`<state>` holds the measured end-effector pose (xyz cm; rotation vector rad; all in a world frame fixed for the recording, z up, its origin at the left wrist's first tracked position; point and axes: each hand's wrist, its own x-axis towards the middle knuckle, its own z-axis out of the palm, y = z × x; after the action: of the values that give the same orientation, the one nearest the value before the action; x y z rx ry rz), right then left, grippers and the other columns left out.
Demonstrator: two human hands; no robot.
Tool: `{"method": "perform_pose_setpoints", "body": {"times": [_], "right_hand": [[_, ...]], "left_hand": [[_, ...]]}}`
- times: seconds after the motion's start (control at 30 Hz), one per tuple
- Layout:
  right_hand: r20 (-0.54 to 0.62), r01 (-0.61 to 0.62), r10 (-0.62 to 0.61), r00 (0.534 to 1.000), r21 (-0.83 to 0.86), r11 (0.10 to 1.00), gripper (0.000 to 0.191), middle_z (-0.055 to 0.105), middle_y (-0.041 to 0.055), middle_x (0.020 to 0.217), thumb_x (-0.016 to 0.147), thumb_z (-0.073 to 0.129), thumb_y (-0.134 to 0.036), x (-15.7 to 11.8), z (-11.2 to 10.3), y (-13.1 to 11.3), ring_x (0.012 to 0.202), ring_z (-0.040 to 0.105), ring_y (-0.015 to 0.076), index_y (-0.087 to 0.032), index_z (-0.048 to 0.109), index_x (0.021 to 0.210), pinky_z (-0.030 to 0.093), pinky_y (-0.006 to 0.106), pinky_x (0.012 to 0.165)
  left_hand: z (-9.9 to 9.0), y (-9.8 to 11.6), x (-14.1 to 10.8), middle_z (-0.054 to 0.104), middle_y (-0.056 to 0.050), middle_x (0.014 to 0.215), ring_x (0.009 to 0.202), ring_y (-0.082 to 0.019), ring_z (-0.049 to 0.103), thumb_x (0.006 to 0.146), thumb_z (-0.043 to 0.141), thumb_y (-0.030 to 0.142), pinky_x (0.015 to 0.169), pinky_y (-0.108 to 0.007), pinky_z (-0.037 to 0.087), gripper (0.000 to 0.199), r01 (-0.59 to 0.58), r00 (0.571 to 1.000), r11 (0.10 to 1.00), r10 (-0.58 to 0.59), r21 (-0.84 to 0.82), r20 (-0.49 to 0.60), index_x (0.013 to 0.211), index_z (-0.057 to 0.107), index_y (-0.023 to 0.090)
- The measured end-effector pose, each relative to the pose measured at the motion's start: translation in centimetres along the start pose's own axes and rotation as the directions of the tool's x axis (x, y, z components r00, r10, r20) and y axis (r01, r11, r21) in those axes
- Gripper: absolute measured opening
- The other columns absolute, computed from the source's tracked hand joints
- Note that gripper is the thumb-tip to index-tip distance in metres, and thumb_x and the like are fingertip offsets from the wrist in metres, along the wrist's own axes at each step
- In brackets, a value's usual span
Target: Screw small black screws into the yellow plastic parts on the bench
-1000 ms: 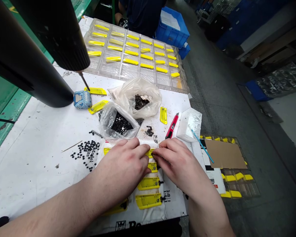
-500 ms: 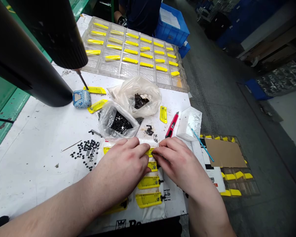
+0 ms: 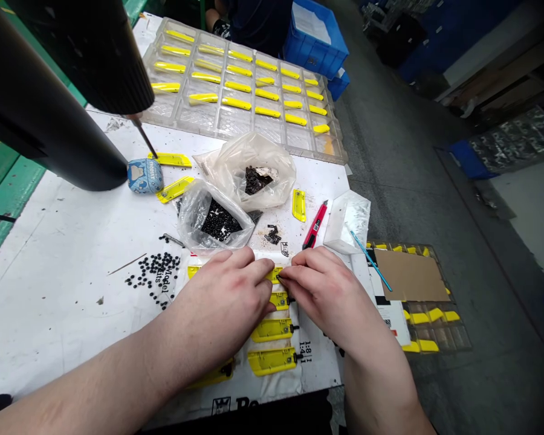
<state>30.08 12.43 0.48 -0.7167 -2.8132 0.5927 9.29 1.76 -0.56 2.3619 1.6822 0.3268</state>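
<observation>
My left hand [image 3: 222, 296] and my right hand [image 3: 321, 296] meet over a yellow plastic part [image 3: 274, 275], holding it on the white bench mat [image 3: 72, 314]. My right fingertips pinch its end, where a small dark piece may sit, though it is too small to tell. Below my hands lie similar yellow parts with black pins at their ends, such as one [image 3: 272, 360] and another [image 3: 272, 330]. A scatter of black beads [image 3: 154, 275] lies left of my left hand, and a clear bag of black pieces [image 3: 217, 220] lies just above it.
A black cylindrical tool [image 3: 58, 90] with a thin bit hangs at upper left, over a blue pouch [image 3: 145, 176]. Yellow strips fill a clear tray [image 3: 236, 78]. A red utility knife [image 3: 315, 225] lies nearby. A person [image 3: 258, 18] sits beyond, beside a blue crate [image 3: 315, 42].
The whole scene has shifted slightly upward and left in view as my head moved. My hands stay on the yellow part with no clear change in grip.
</observation>
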Motion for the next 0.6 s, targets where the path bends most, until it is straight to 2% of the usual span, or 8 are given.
{"method": "perform_pose_setpoints", "body": {"times": [0.33,0.6], "right_hand": [[-0.015,0.007,-0.007,1.000,0.032,0.999,0.010,0.066,0.0050,0.106,0.104,0.075,-0.008,-0.2,-0.1,0.1,0.101,0.059,0.0234,-0.016,0.077,0.108,0.050,0.041,0.089],[-0.024,-0.047,0.049,0.999,0.070,0.996,0.012,0.068,0.0041,0.112,0.106,0.074,-0.012,-0.8,-1.1,0.9,0.106,0.060,0.0235,-0.019,0.078,0.116,0.052,0.042,0.093]], "left_hand": [[-0.3,-0.1,0.0,0.074,-0.005,0.127,0.113,-0.030,0.062,0.109,0.068,0.037,0.094,-0.051,0.052,0.021,-0.003,1.000,1.000,0.003,0.006,0.006,0.108,0.079,0.020],[-0.2,-0.1,0.2,0.072,-0.004,0.127,0.112,-0.028,0.062,0.111,0.064,0.035,0.095,-0.048,0.054,0.019,0.006,1.000,0.999,-0.005,-0.044,0.023,0.117,0.076,0.022]]}}
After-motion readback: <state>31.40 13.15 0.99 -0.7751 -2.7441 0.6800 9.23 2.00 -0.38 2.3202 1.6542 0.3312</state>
